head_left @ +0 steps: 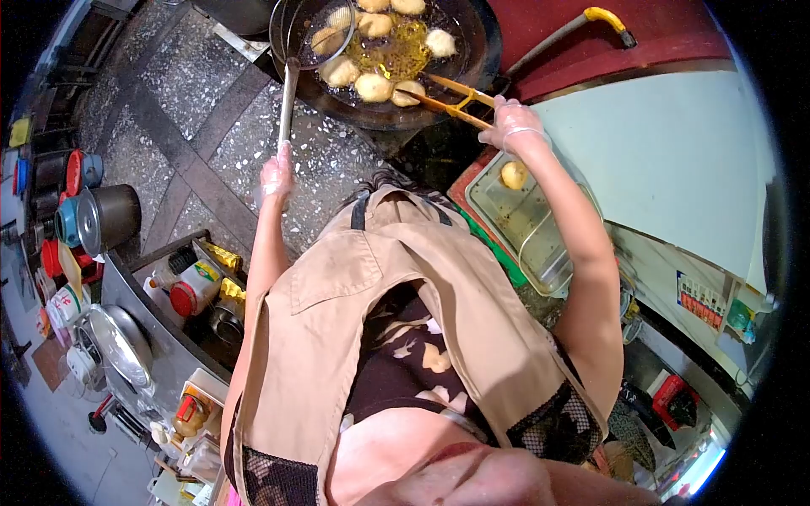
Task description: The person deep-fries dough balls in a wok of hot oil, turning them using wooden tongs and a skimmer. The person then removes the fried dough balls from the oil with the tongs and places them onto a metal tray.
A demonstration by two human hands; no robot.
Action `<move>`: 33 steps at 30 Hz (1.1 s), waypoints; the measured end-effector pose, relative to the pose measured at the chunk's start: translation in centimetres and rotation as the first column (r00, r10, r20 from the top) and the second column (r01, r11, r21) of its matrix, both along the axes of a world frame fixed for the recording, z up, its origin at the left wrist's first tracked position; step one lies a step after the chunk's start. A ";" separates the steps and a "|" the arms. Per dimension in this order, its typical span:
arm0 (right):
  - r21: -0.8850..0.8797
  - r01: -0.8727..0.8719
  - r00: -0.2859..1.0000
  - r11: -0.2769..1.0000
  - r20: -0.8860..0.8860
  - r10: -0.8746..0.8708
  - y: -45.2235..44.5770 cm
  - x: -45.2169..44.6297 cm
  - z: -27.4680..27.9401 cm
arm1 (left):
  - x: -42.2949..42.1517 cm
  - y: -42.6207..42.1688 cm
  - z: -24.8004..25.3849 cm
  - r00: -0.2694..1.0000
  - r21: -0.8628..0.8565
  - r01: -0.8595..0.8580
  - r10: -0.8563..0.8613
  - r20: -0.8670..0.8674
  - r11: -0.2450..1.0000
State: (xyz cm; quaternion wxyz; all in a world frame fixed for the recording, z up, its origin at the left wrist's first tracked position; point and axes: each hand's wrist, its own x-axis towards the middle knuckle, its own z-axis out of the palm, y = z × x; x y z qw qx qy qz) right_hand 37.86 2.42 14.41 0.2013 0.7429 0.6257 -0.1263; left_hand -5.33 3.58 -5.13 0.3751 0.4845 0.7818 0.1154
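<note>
My left hand (pixel 276 175), in a clear plastic glove, is closed around the long handle of a wire strainer (pixel 289 101). The strainer's round head lies over the left side of a dark wok (pixel 354 118), with dough pieces seen through and around it. My right hand (pixel 513 126), also gloved, grips yellow-brown tongs (pixel 460 108) whose arms are spread apart at the wok's edge. One tong tip is beside a pale dough piece (pixel 408 93); I cannot tell if it touches. Several round, light golden dough pieces (pixel 374 87) float in the bubbling oil (pixel 396 55).
Below my right forearm sits a clear plastic tray (pixel 540 221) holding one fried piece (pixel 513 175). A pale board (pixel 650 160) lies to the right, and a yellow-handled tool (pixel 603 17) rests on a red surface. Jars and bottles fill a grey drawer (pixel 160 291) at left.
</note>
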 end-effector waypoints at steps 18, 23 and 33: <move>-0.017 0.046 0.998 0.999 0.042 -0.045 1.1 -1.0 -0.5 | 0.3 0.2 0.9 0.994 -0.019 0.073 -0.074 -0.076 0.997; -0.021 0.077 0.996 0.997 0.046 -0.076 0.5 -0.9 -0.7 | 0.3 0.0 1.6 0.997 -0.021 0.057 -0.058 -0.056 0.998; -0.014 0.047 0.997 0.999 0.058 -0.047 1.3 -0.5 -1.2 | 0.7 0.0 2.1 0.999 -0.033 0.028 -0.029 -0.044 0.999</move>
